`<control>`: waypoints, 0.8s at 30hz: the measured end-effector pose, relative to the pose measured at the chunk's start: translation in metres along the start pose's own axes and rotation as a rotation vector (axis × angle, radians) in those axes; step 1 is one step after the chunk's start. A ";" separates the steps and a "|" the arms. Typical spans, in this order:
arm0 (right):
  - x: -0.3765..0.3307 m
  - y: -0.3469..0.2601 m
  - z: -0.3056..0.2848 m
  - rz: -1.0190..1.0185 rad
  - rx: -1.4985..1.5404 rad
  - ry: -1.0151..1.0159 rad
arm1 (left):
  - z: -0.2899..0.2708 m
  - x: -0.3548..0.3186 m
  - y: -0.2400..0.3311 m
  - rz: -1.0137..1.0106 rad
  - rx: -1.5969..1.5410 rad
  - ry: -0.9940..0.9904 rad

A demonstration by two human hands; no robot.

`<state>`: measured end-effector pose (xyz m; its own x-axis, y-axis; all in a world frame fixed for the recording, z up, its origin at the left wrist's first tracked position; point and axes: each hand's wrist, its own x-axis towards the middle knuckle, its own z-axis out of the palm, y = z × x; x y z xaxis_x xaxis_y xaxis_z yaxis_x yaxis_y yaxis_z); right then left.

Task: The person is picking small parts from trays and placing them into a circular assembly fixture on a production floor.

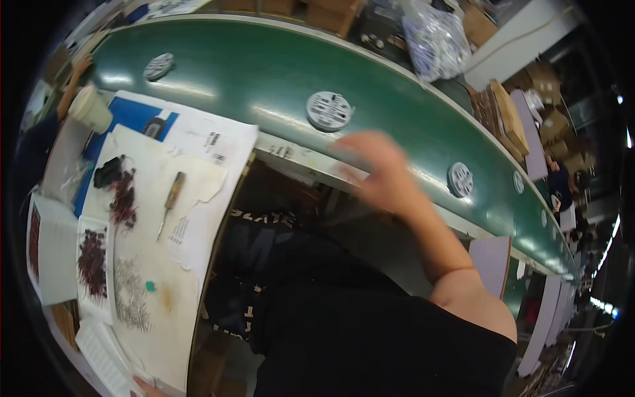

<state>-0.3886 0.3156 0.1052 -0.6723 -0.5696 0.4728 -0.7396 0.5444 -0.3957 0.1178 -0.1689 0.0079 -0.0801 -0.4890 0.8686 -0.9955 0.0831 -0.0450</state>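
Paper sheets (142,264), cream and white and overlapping, cover the table (69,155) on the left side of the view. Near its far left corner stands a pale cream paper cup (90,109), just beside a blue sheet (135,112) that carries a small dark rectangular object (154,126). Below these lies a small black part (108,171) touching a bunch of dark red wired components (123,198). A second heap of dark red components (92,261) rests on a white card lower down, and beside it is a spread of thin silvery metal pins (132,298) with a tiny green piece (150,286) at its edge. A slim tool with a wooden handle and metal tip (171,202) lies tilted on the cream paper, apart from both heaps.

At the bottom edge, by the lower corner of the paper, only a sliver of the left hand (147,389) shows; I cannot tell whether it is open or closed.

Beyond the table curves a long green conveyor belt (251,73). On it lie round grey perforated discs: one far left (159,66), one in the middle (329,110), one further right (460,179), well apart from each other.

The right hand (374,169) is stretched over the near rim of the belt, just below and right of the middle disc, nearest to it but not clearly touching. Motion blur smears the hand; it seems loosely open with nothing in it, though the fingers cannot be made out.

Behind the belt at the top sits a clear plastic bag of small parts (433,40), with brown cardboard boxes (509,116) to the right.
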 end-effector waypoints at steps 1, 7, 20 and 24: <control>-0.020 0.042 -0.029 0.176 -0.224 0.119 | 0.000 0.000 0.010 0.024 0.055 0.052; -0.163 0.199 -0.114 1.214 -0.787 -0.148 | -0.013 0.024 -0.003 0.032 0.543 -0.281; 0.029 0.116 -0.022 0.129 -0.209 0.405 | 0.088 0.179 0.177 0.057 -0.719 -1.012; 0.069 0.043 0.026 -0.208 0.122 0.220 | 0.123 0.165 0.179 0.236 -0.608 -1.078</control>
<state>-0.4677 0.2841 0.1006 -0.4928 -0.5074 0.7069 -0.8679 0.3448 -0.3576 -0.0803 -0.3419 0.0827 -0.5381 -0.8427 0.0143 -0.7904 0.5105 0.3386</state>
